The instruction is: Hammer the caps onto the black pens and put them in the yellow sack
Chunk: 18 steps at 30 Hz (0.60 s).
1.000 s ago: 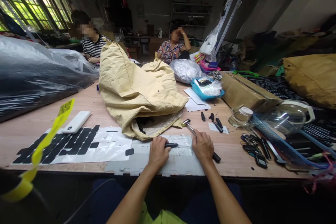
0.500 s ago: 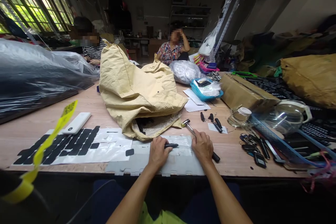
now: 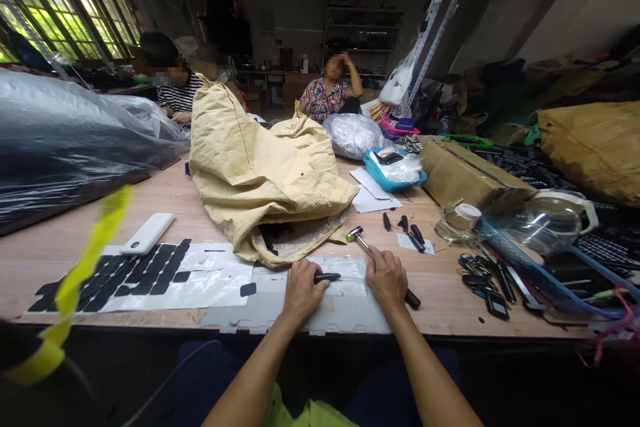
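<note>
My left hand [image 3: 303, 288] is closed on a short black rod-like piece [image 3: 327, 277], which points right and lies low over a grey plastic-covered mat [image 3: 270, 303]. My right hand [image 3: 387, 278] wraps round the shaft of a small hammer [image 3: 356, 235]. The hammer's metal head with a yellowish face sits beyond the fingers, and its black grip comes out below the hand. Just behind both hands, a cream cloth sack [image 3: 270, 167] lies with its mouth facing me and dark pieces inside.
At left are a white sheet of black stickers [image 3: 215, 280] and a white power bank [image 3: 149, 233]. To the right lie black pieces [image 3: 415, 237], keys [image 3: 480, 277], a cardboard box [image 3: 470, 177] and a glass jug [image 3: 543, 227]. Two people sit across the table.
Both hands keep their grip and place; the whole view has shifted very slightly. The yellow strip at left has swung a little to the left.
</note>
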Motion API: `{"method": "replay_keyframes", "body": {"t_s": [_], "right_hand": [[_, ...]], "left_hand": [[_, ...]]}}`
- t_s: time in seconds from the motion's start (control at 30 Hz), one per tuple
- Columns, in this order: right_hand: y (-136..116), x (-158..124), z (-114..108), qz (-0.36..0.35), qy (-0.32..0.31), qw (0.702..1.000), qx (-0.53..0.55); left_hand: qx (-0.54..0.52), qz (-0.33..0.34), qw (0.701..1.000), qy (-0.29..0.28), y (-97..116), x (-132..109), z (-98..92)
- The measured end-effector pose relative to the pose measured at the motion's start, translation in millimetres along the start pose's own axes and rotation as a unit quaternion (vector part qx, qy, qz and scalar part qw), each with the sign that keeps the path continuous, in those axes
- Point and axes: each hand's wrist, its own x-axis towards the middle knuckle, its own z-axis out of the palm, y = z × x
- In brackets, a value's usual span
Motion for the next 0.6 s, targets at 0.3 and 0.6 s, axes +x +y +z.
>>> {"method": "replay_keyframes", "body": {"t_s": [0.3,0.6], "right_hand": [[-1.4,-0.1,-1.8,0.000,0.002,1.000,0.003],[-2.3,-0.7,-1.4,0.002,-0.003,1.000,0.006]], "left_hand": [[-0.003,0.004,1.000,0.000,-2.0,-0.5,0.1],[-0.013,0.022,1.000,0.006,-8.9,0.3,2.8]]}}
